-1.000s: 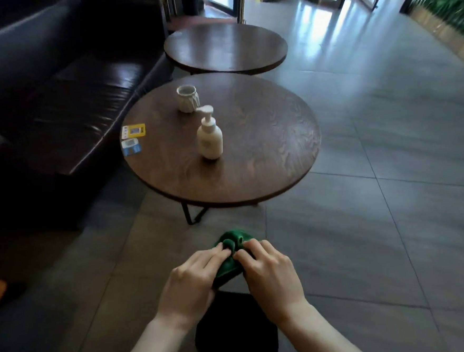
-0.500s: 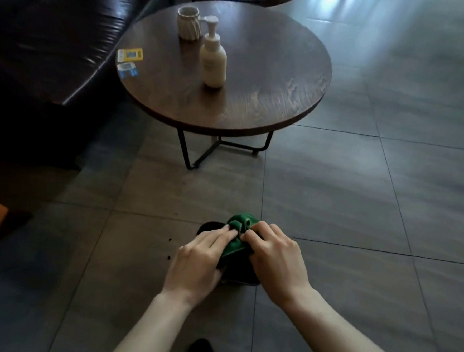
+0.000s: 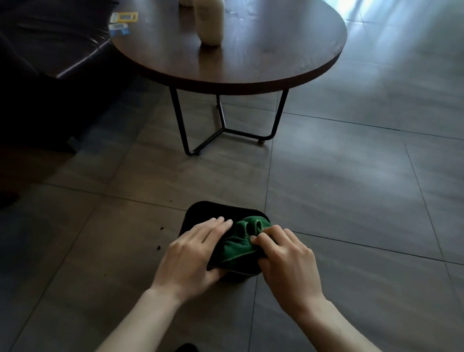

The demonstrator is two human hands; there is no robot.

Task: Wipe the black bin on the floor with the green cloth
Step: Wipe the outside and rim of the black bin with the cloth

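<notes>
The black bin (image 3: 200, 215) sits on the grey tiled floor (image 3: 350, 195), on the near side of the round wooden table (image 3: 271, 52). The green cloth (image 3: 240, 246) lies bunched across the bin's top — the right hand (image 3: 284, 257) pinches its folds with curled fingers, while the left hand (image 3: 192, 254) lies flatter, fingers extended over the bin's left part with the cloth's edge under them. On the table stands a cream pump bottle (image 3: 210, 18); a dark sofa (image 3: 38, 52) is to the table's left.

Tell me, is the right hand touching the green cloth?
Touching. The head view shows the right hand with curled fingertips pinching folds of the green cloth atop the black bin.
</notes>
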